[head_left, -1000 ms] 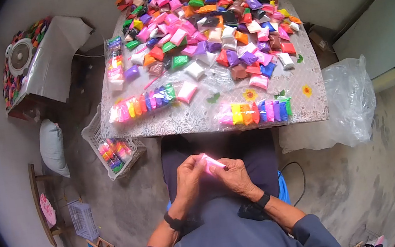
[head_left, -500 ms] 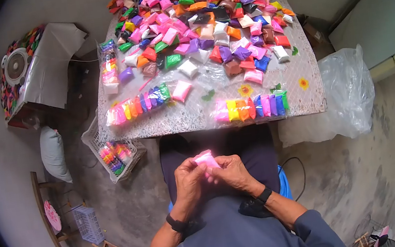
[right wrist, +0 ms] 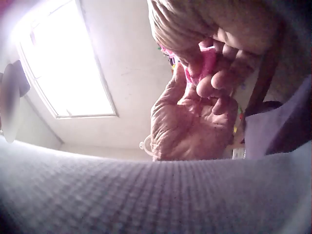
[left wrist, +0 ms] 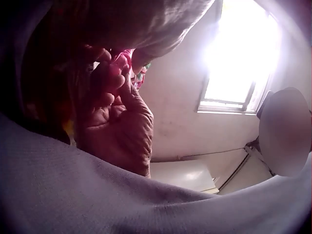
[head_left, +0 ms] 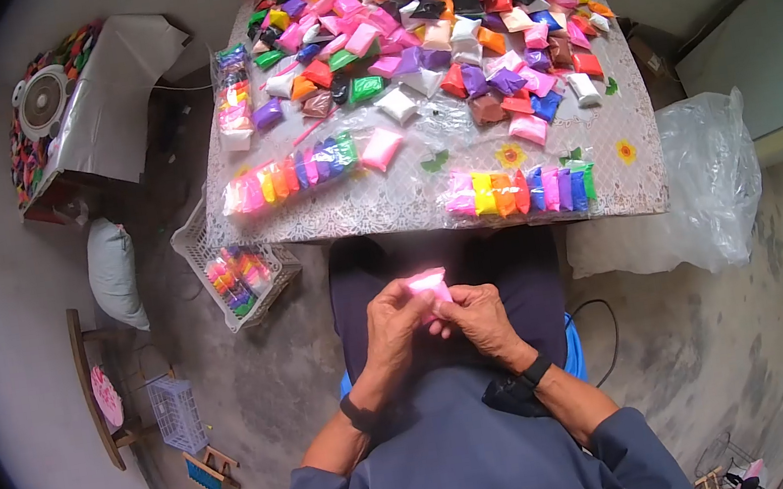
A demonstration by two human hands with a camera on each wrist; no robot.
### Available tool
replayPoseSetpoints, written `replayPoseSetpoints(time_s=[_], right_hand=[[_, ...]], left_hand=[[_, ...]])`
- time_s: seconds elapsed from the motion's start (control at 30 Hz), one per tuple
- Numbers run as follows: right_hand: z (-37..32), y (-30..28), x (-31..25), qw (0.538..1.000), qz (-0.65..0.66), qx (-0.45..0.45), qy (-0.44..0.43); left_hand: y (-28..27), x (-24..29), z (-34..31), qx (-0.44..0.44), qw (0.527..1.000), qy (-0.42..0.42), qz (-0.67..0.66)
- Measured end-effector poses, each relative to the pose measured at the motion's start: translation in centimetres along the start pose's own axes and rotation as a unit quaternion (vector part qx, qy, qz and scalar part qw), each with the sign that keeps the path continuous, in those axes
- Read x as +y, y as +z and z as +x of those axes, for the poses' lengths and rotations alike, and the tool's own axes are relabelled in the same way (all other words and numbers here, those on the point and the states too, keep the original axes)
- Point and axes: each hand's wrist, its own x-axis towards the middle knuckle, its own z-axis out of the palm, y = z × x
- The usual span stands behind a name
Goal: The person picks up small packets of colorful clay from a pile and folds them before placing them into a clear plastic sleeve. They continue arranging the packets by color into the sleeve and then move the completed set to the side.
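Note:
A small pink packet (head_left: 429, 284) is held in front of the person's lap, just short of the table's near edge. The left hand (head_left: 392, 329) pinches its left side between thumb and fingers. On the opposite side, the right hand (head_left: 484, 319) grips it with the thumb on top. In the right wrist view, pink wrapping (right wrist: 208, 63) shows between the fingers of both hands, most of it hidden. The left wrist view is dark, with a bit of pink between the fingertips.
A lace-patterned table (head_left: 308, 218) bears a heap of colourful packets (head_left: 361, 24). Bagged rows of packets, one multicoloured row (head_left: 519, 191) among them, lie along its near and left sides. A white basket (head_left: 269, 297) stands at left, a clear plastic bag (head_left: 704, 190) at right.
The pink packet has been turned more upright between the hands, and its top end now points up toward the table. Both hands keep hold of it. The head view has shifted slightly.

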Motion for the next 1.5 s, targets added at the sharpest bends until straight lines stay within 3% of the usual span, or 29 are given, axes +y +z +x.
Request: replayPoseSetpoints(time_s=[0.47, 0.73, 1.0, 1.2, 1.37, 1.5], right_hand=[[0.3, -0.2, -0.7, 0.997, -0.072, -0.025, 0.009], [0.7, 0.7, 0.0, 0.997, -0.071, 0.031, -0.006], [0.5, 0.8, 0.0, 0.997, -0.067, 0.029, -0.009], [0.7, 0.7, 0.5, 0.996, -0.082, 0.006, -0.016], [0.8, 0.7, 0.2, 0.996, -0.087, 0.002, -0.013], [0.9, 0.8, 0.2, 0.998, -0.064, 0.014, -0.007]], left_hand=[[-0.7, 0.2, 1.1, 0.032, 0.999, -0.001, 0.044], [-1.7, -0.8, 1.8, 0.044, 0.998, -0.012, 0.038], [-1.7, -0.3, 1.1, -0.041, 0.998, -0.038, -0.007], [-2.0, -1.0, 1.1, -0.001, 0.997, -0.055, -0.049], [-1.5, -0.9, 1.5, 0.027, 0.999, -0.013, 0.015], [-1.6, -1.3, 1.6, 0.013, 1.0, -0.018, -0.008]])
